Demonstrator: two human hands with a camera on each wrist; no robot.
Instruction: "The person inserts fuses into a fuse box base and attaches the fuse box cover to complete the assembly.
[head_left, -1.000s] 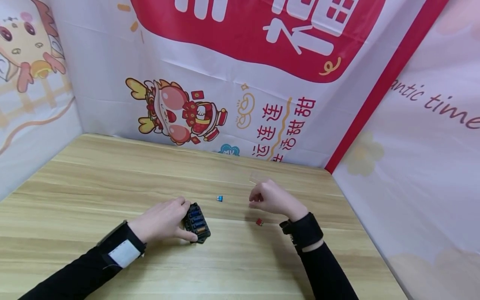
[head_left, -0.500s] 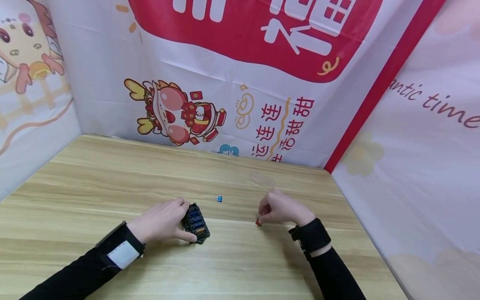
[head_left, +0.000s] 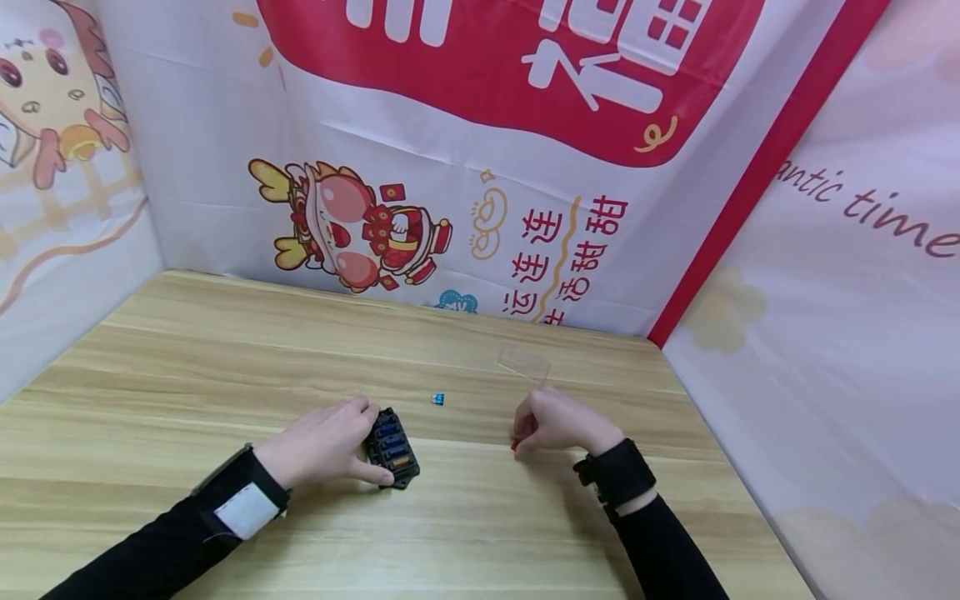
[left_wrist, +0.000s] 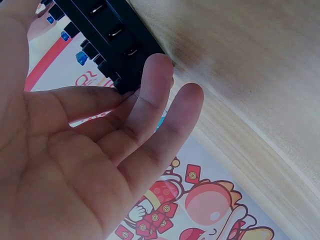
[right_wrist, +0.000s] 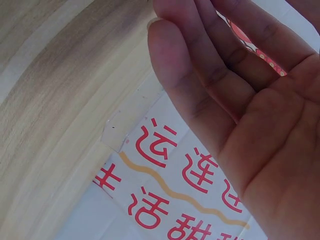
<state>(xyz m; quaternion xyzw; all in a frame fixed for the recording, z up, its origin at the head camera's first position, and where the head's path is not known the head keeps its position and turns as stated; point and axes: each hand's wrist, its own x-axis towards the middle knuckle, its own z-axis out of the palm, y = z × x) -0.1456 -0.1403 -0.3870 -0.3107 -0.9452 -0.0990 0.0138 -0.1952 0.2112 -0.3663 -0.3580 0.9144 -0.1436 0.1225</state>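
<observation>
My left hand (head_left: pixel 324 443) grips a black fuse box (head_left: pixel 393 450) by its ends, thumb at the near end and fingers at the far end. Several blue blade fuses and an orange-brown one sit in its slots. In the left wrist view the underside of the fuse box (left_wrist: pixel 112 37) shows metal contacts, and two fingers stretch away from it. At the table, my right hand (head_left: pixel 564 423) pinches a small red blade fuse (head_left: pixel 514 446), mostly covered by the fingertips. The right wrist view hides that fuse. Between the hands, farther back, lies a blue blade fuse (head_left: pixel 438 399).
A clear plastic cover (head_left: pixel 523 362) lies flat just beyond my right hand. The wooden table (head_left: pixel 247 358) meets printed cloth walls (head_left: pixel 210 167) at the back and sides.
My right hand has come down toward me onto the red fuse and now pinches it, uncovering the clear cover behind. The left hand and fuse box have stayed in place.
</observation>
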